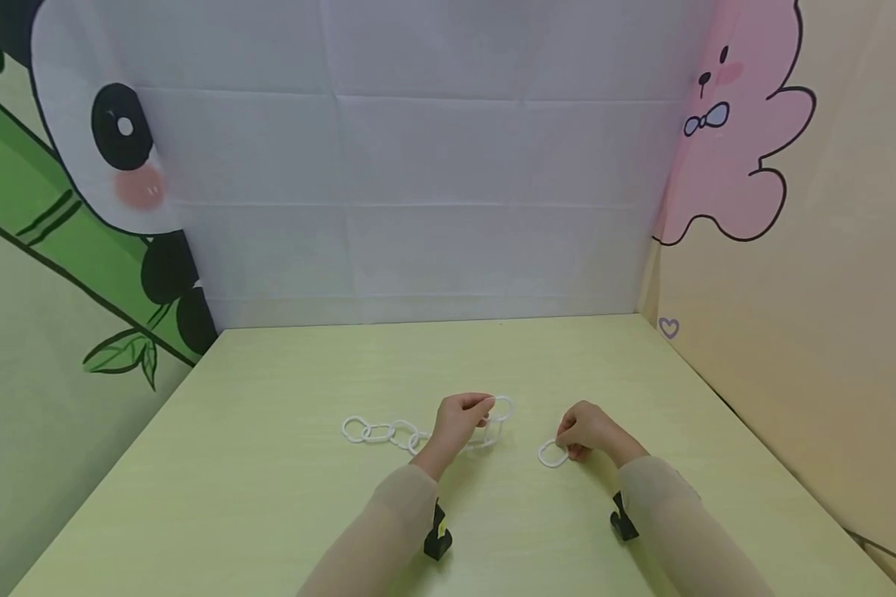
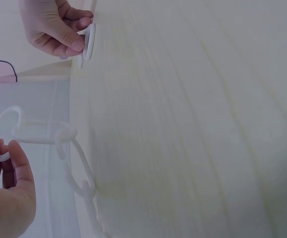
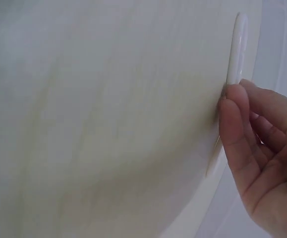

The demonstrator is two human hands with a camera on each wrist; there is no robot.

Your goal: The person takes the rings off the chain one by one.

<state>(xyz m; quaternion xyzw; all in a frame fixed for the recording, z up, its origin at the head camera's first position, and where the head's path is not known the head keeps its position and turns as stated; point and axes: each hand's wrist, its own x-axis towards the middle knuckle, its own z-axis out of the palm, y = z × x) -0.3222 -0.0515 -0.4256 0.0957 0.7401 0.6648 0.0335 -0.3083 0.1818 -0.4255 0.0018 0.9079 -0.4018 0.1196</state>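
Chain and loose ring nearer right edge: both plain white. Table: pale yellow-green, faint wood grain. Sleeves: beige. Sheet along back edge: pale grey-white.

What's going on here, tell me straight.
A person's left hand pinches the end link of a white chain, holding that end above the table while the far end lies on it, off to the left. The right hand pinches a separate white link. At this moment that link is not joined to the chain.
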